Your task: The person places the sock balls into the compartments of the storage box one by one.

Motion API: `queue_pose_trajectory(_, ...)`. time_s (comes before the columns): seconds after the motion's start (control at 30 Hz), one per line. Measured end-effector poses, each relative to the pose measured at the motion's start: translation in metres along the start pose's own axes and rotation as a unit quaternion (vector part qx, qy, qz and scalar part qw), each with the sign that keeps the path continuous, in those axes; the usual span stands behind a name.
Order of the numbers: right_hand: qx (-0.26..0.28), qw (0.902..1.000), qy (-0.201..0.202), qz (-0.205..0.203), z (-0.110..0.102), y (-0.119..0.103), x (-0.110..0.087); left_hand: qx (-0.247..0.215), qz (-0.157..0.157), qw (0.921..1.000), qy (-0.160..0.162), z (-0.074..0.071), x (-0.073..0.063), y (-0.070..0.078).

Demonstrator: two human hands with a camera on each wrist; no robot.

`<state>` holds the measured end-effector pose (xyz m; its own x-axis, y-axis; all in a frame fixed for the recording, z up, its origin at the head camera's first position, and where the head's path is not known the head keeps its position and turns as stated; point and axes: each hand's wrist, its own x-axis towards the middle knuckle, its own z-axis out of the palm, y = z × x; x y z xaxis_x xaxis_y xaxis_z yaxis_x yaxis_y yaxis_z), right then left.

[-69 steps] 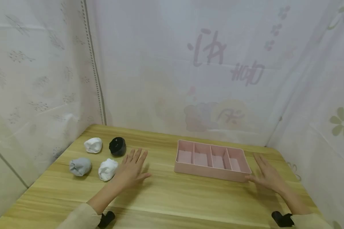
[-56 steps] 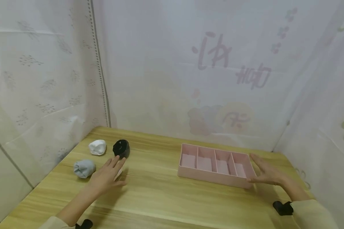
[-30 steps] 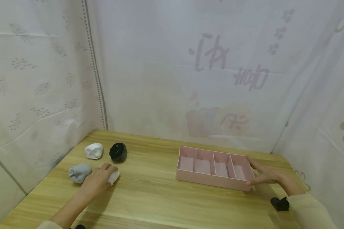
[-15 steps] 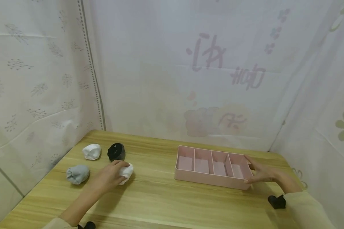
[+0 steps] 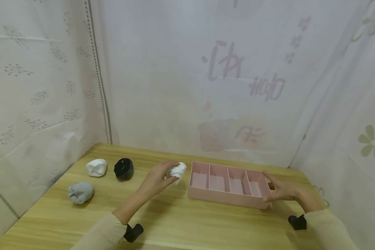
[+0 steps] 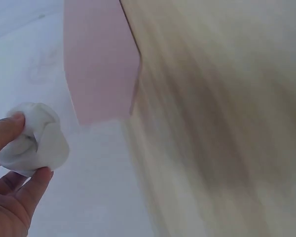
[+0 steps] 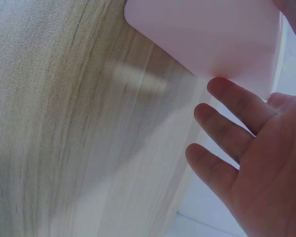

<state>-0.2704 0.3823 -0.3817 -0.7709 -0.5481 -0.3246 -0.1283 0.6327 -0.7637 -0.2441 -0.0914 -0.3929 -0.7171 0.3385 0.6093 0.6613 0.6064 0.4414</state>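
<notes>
The left hand (image 5: 157, 178) pinches a white sock ball (image 5: 176, 170) in its fingertips, raised just beside the left end of the pink tray (image 5: 228, 194). The right hand (image 5: 281, 191) lies with straight fingers against the tray's right end, thumb at the rim. Beyond the left hand sit a black ball (image 5: 123, 168), a white ball (image 5: 96, 167) and a grey ball (image 5: 80, 192).

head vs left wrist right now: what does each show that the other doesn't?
Only the head view shows the right hand against the right end of the pink tray, the tray's four compartments, and three balled socks lying on the table: a white sock ball, a black one and a grey one.

Only the left wrist view shows the fingertips pinching the held white sock close up, though the table there is blurred.

Both show the left hand holding that sock just off the tray's left end.
</notes>
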Motion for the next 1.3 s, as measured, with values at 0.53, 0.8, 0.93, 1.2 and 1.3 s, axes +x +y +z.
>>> queue_pose_trajectory(0.53,-0.034,0.9992,0.018,-0.014,0.002,0.008,0.001,0.056,0.070,0.9903,-0.106,0.052,0.043,0.023)
queue_pose_trajectory(0.8,-0.016,0.9993,0.005,-0.032,0.002,0.008,0.002,0.083,0.075,0.9828,-0.147,0.066,0.048,0.026)
queue_pose_trajectory(0.93,-0.011,0.9995,0.005,-0.030,0.002,0.007,0.003,0.109,0.043,0.9765,-0.181,0.071,0.051,0.028)
queue_pose_trajectory(1.2,-0.015,0.9997,0.009,-0.014,0.002,0.007,0.002,0.195,0.043,0.9550,-0.219,0.080,0.057,0.032)
queue_pose_trajectory(1.3,-0.006,0.9997,0.001,-0.026,0.003,0.008,0.002,0.225,0.032,0.9431,-0.243,0.083,0.062,0.035)
